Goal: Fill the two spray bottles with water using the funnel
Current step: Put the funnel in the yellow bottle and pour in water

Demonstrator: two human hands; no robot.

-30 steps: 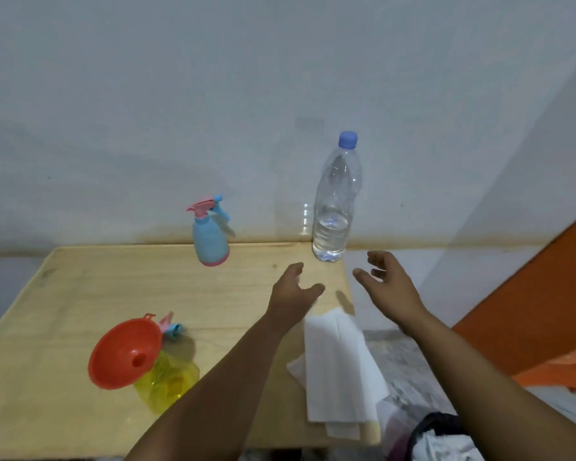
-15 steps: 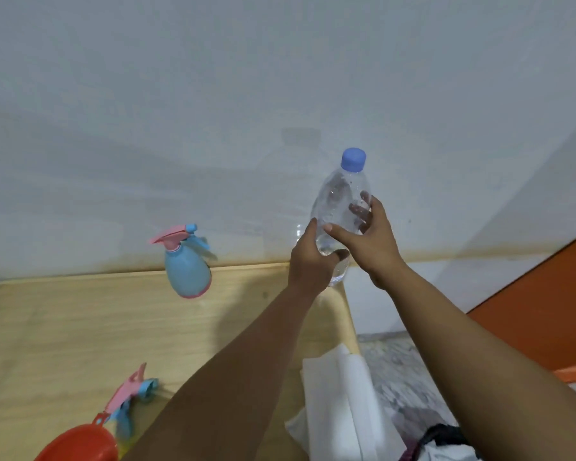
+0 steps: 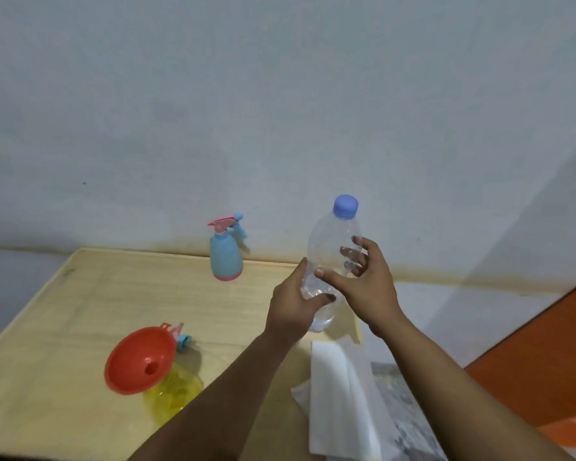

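Note:
A clear water bottle (image 3: 330, 241) with a blue cap, partly filled, is held upright above the table's right side. My left hand (image 3: 293, 304) grips its lower body. My right hand (image 3: 363, 277) wraps its middle, fingers showing through the plastic. A red funnel (image 3: 140, 359) sits in the neck of a yellow spray bottle (image 3: 173, 390) at the front left, with that bottle's pink and blue spray head (image 3: 178, 334) lying behind it. A blue spray bottle (image 3: 226, 257) with a pink trigger head stands by the wall.
A wooden table (image 3: 80, 314) stands against a pale wall. White folded paper towels (image 3: 340, 394) lie at the table's right front edge. An orange surface (image 3: 546, 344) rises at the right, with patterned floor below.
Both hands reached the water bottle by the wall, took hold of it and lifted it toward me. The view tilted back down, so the funnel and yellow bottle show fully again.

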